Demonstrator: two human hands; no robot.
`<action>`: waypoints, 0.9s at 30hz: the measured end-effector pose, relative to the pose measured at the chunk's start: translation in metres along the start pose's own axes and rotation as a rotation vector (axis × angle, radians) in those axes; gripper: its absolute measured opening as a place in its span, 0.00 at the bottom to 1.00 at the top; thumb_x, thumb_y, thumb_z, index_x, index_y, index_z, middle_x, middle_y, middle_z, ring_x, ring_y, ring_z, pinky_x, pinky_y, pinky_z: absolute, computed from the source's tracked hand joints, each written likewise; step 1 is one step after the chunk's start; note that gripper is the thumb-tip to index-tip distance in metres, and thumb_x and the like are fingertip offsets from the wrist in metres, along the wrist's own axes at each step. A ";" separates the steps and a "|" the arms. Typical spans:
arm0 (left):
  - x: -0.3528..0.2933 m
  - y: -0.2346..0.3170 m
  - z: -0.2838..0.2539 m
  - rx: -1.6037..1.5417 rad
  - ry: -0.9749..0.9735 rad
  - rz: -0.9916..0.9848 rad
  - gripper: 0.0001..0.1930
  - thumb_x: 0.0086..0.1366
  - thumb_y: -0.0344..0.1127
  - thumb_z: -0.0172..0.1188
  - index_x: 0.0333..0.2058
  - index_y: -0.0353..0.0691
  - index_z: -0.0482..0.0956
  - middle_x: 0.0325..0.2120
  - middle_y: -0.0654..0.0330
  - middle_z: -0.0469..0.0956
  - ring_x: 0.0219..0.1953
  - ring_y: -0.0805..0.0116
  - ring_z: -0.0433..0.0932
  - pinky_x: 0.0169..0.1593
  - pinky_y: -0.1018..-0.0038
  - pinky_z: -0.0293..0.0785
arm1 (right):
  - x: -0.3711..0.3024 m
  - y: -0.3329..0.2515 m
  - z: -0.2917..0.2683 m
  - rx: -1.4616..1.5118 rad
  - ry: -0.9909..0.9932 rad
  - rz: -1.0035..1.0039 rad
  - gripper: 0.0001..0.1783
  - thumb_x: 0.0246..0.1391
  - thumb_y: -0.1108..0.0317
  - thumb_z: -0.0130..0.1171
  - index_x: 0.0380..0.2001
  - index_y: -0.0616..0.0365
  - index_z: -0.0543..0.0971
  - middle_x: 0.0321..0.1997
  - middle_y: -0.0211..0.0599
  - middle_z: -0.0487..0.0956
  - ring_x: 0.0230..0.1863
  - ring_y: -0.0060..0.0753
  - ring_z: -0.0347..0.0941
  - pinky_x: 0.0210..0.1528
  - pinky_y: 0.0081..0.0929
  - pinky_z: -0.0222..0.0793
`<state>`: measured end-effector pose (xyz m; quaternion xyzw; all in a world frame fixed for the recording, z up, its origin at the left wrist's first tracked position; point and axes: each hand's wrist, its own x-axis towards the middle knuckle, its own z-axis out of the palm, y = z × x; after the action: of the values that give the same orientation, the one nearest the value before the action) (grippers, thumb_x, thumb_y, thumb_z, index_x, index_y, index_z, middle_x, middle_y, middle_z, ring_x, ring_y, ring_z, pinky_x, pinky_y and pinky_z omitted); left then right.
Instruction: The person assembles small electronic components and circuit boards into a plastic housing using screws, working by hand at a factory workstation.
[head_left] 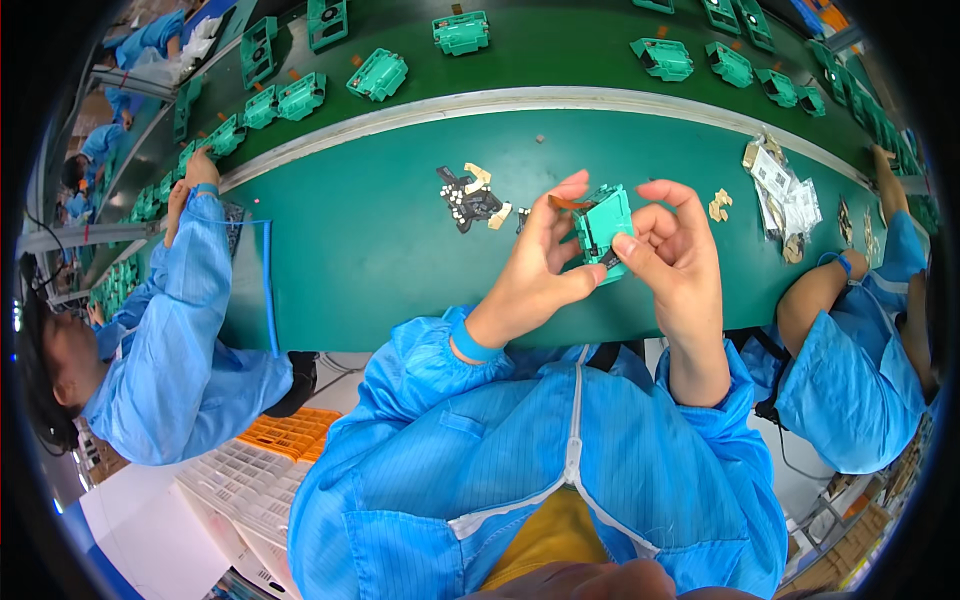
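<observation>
Between my two hands, above the green tabletop (pixel 370 240), a teal plastic housing (pixel 606 222) is held tilted. An orange-brown flat ribbon (pixel 568 203) sticks out of its upper left side. My left hand (pixel 540 255) grips the housing from the left, fingers behind it and thumb at its lower edge. My right hand (pixel 675 240) closes on its right side, the thumb pressing on the front near a small black part (pixel 608 259). To the left of my hands lies a loose heap of small black and cream parts (pixel 472 198).
Beyond a pale rail (pixel 500 100), a green conveyor belt (pixel 560 60) carries several teal housings (pixel 461 33). Clear plastic bags (pixel 783 195) and cream pieces (pixel 719 205) lie at right. Co-workers in blue sit on both sides, the left one's arm (pixel 190 270) reaching to the belt. An orange crate (pixel 290 432) stands lower left.
</observation>
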<state>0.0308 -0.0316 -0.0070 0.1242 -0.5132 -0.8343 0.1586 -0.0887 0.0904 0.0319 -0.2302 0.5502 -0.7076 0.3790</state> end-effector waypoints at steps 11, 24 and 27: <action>0.003 -0.006 0.004 0.131 0.170 -0.009 0.38 0.55 0.27 0.69 0.60 0.32 0.56 0.69 0.45 0.50 0.68 0.56 0.58 0.66 0.61 0.63 | 0.005 0.001 -0.009 -0.138 0.005 0.071 0.22 0.59 0.77 0.60 0.54 0.61 0.66 0.37 0.34 0.78 0.36 0.18 0.73 0.39 0.16 0.67; 0.022 -0.003 -0.016 0.362 0.288 0.195 0.42 0.59 0.20 0.62 0.68 0.35 0.49 0.70 0.48 0.50 0.67 0.54 0.61 0.66 0.57 0.60 | 0.262 0.034 -0.023 -0.285 0.132 0.062 0.32 0.63 0.51 0.60 0.56 0.72 0.73 0.47 0.40 0.80 0.45 0.28 0.75 0.44 0.27 0.75; 0.026 -0.005 -0.016 0.363 0.220 0.149 0.38 0.60 0.20 0.61 0.66 0.36 0.52 0.69 0.47 0.52 0.64 0.56 0.65 0.64 0.60 0.64 | 0.296 0.054 -0.024 -0.501 0.128 0.124 0.35 0.62 0.47 0.58 0.55 0.74 0.74 0.49 0.46 0.79 0.48 0.37 0.76 0.47 0.33 0.76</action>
<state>0.0120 -0.0526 -0.0202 0.2025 -0.6422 -0.6958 0.2499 -0.2712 -0.1348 -0.0532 -0.2372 0.7441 -0.5379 0.3173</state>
